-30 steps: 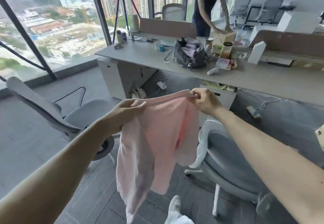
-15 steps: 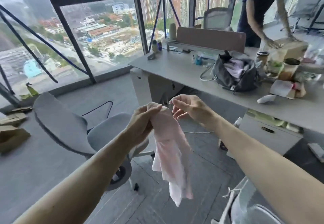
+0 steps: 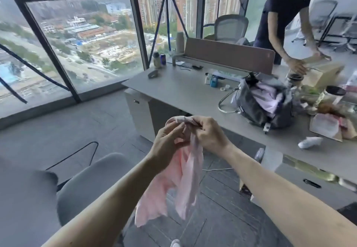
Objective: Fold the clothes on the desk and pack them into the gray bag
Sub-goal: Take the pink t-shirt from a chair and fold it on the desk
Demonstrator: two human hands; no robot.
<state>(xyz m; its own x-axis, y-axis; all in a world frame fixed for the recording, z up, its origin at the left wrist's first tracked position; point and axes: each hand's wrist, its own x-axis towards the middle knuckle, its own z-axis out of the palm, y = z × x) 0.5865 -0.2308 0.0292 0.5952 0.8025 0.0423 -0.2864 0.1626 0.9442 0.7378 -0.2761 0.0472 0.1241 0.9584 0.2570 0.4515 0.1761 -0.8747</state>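
1. Garment [image 3: 185,185]: pink, hangs in the air above the floor [image 3: 96,123], between the chair [image 3: 87,185] and the desk [image 3: 183,92]; its top edge is bunched and the rest droops in loose folds; it touches neither desk nor bag
2. Left hand [image 3: 170,142]: grip closed on the garment's top edge, fingers curled round the bunched cloth
3. Right hand [image 3: 210,134]: grip closed on the same edge, pinching it just beside the left hand
4. Bag [image 3: 257,109]: gray, stands open on the desk, well apart from both hands; lilac cloth [image 3: 264,98] shows in its mouth
5. Done, as judged: at least one item appears packed; the garment is gathered lengthwise but not folded flat
6. Left, as judged: finish folding the garment, carry it to the bag, insert it; whether more clothes wait on the desk cannot be told, since the area right of the bag is cluttered with jars [image 3: 332,94] and wrappers
7. Outside the task: a second person [image 3: 280,15] works at the far side of the desk
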